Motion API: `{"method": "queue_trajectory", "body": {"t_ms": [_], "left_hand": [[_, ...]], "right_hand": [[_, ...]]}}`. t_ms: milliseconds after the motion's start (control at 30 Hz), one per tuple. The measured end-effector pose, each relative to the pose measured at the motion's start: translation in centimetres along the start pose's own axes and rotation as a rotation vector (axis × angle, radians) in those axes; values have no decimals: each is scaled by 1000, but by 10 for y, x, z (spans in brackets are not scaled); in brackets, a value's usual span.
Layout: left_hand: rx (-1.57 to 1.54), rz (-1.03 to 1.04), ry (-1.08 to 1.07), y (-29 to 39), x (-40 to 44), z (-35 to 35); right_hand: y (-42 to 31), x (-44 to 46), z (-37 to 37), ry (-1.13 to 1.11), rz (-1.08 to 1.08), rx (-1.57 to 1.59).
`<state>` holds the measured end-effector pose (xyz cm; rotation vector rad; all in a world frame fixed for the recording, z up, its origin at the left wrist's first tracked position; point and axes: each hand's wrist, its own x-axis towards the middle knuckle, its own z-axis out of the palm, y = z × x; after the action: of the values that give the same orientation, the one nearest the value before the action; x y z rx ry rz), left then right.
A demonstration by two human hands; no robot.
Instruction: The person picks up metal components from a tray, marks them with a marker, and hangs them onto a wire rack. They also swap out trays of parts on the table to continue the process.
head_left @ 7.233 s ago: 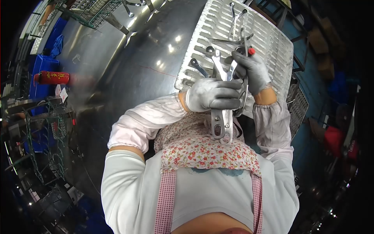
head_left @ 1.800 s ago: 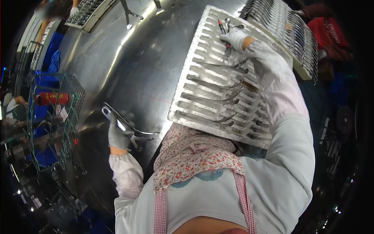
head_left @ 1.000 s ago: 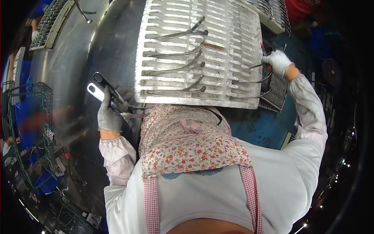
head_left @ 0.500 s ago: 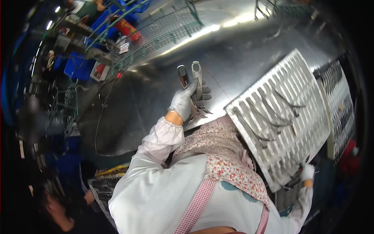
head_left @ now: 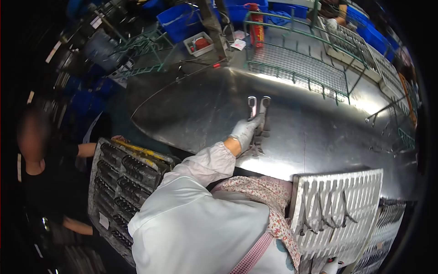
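Observation:
My left hand, in a pale grey glove, is closed around a few metal utensils. Two flat handles with oval holes at their ends stick out beyond the fingers; the other ends, below the hand, look curved and pronged but are blurred. It is held over the shiny metal table. Low in the view, my gloved right hand is by the lower edge of a slotted metal tray. Its fingers look curled at a small dark and red thing, partly cut off. Several thin dark metal pieces lie across the tray's slots.
Another rack full of metal pieces sits right of the tray. On the left, a person in black is beside a dark tray. Across the table are a green wire rack, blue bins and a red cylinder.
The view has swung round, so the slotted tray now sits lower and the person on the left shows more fully. My left hand still grips the utensils; my right hand appears nearer the bottom edge.

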<state>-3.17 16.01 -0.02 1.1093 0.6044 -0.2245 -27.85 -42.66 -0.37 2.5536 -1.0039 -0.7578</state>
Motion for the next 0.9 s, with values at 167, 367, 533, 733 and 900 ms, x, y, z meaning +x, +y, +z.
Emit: {"method": "queue_trajectory", "body": {"t_ms": [167, 367, 533, 733, 900], "left_hand": [[10, 53, 131, 13, -17, -42], [-40, 57, 85, -8, -33, -65], [-119, 89, 139, -15, -69, -76], [-197, 135, 257, -28, -89, -100], [-278, 87, 261, -36, -89, -109]], "right_hand": [[-58, -13, -72, 341, -236, 193], [-123, -21, -107, 524, -600, 386], [-149, -14, -132, 517, -752, 452], [-165, -31, -148, 763, -998, 315], [-137, 14, -89, 689, -880, 507]]}}
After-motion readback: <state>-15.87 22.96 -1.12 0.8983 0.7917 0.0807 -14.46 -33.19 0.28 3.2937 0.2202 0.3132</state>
